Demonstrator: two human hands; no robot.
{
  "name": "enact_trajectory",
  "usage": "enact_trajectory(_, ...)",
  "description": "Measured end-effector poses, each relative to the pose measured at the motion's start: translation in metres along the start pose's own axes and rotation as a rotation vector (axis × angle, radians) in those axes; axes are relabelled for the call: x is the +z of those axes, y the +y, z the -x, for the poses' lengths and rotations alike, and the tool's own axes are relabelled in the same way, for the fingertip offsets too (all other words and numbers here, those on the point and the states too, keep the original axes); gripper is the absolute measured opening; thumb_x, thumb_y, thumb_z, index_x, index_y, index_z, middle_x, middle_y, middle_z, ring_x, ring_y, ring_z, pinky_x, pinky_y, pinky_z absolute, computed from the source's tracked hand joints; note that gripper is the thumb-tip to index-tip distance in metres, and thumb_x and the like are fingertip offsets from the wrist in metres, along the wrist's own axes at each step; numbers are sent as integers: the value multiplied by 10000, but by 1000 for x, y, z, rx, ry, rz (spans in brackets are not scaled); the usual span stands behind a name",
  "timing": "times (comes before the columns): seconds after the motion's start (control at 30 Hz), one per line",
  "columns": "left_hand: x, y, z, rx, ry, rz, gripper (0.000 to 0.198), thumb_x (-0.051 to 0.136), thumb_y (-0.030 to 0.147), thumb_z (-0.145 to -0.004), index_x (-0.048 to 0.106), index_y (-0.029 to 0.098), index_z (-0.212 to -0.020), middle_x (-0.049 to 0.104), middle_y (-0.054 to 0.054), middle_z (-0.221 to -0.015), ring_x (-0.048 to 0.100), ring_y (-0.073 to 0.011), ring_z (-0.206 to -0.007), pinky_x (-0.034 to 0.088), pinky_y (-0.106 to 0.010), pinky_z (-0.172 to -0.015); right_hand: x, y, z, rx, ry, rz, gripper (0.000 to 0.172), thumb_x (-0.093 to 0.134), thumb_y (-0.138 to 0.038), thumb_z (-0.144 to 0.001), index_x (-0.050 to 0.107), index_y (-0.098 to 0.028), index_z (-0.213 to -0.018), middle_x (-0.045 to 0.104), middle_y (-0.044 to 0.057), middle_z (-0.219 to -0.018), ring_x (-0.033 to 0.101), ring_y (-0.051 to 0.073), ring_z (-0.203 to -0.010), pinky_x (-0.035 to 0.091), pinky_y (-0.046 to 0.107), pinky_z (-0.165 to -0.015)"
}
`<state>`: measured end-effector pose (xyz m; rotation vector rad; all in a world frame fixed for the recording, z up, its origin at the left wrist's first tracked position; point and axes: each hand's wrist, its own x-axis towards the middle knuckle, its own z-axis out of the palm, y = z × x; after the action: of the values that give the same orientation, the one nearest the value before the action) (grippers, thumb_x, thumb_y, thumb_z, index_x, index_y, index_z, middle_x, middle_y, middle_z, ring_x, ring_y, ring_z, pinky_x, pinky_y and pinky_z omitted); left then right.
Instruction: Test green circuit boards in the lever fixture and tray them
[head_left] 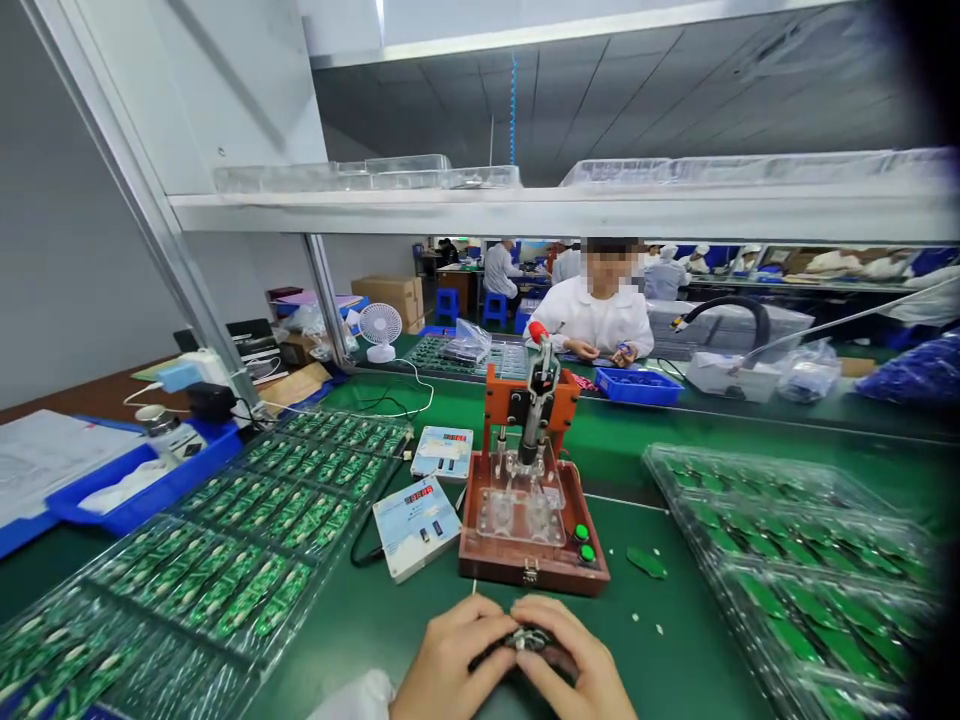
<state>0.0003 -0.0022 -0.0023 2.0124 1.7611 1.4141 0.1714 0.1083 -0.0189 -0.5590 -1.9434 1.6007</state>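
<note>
Both hands meet at the front edge of the green mat. My left hand [459, 650] and my right hand [574, 660] are closed around a small dark piece [525, 638] with a whitish bit at its centre, possibly a circuit board with thin wires; fingers cover most of it. Just beyond them stands a wooden-box test fixture [499, 565] with a clear acrylic bed [517, 515], a red-tipped toggle clamp [544, 370] and two green buttons [586, 553]. A single green circuit board [646, 562] lies on the mat to the fixture's right.
Clear trays of green boards flank me: the left tray [292, 500] and the right tray [795, 540]. Two display boxes [418, 525] sit left of the fixture. A shelf [480, 215] crosses overhead. Across the bench, a person in white [592, 320] works behind a blue bin [637, 387].
</note>
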Motion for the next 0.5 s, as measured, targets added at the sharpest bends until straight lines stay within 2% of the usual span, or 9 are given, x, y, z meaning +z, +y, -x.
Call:
enact_trajectory(0.2,9,-5,5,-64,7,57,289,577,453,-1021,748,222,-1050,750,-32,-918,726,-137,-809,569,-179,-785,-1,14,5,-5,58,-20,229,733,-457,-908,792,-245,-972,711,94,-1017,730,222,-925,620,211,-776)
enact_trajectory(0.3,7,-3,3,-63,20,45,253,584,437,-1021,731,232,-1031,753,-10,-911,729,-127,-808,562,-168,-783,-6,19,9,0,128,-50,256,759,-478,-884,785,-232,-945,716,91,-990,733,220,-879,619,207,-751)
enact_trajectory(0.4,2,-2,-1,-13,46,-10,254,523,407,-1055,699,231,-1002,744,-3,-899,725,-114,-798,556,-157,-757,-14,25,13,-29,242,-3,275,762,-485,-879,775,-218,-945,719,91,-974,737,212,-829,616,199,-722)
enact_trajectory(0.5,1,-4,-4,75,48,-120,232,467,337,-1080,656,225,-1004,730,-3,-881,713,-118,-772,550,-172,-710,-17,29,15,-145,279,186,151,726,-375,-916,754,-227,-930,717,72,-945,732,194,-813,600,177,-702)
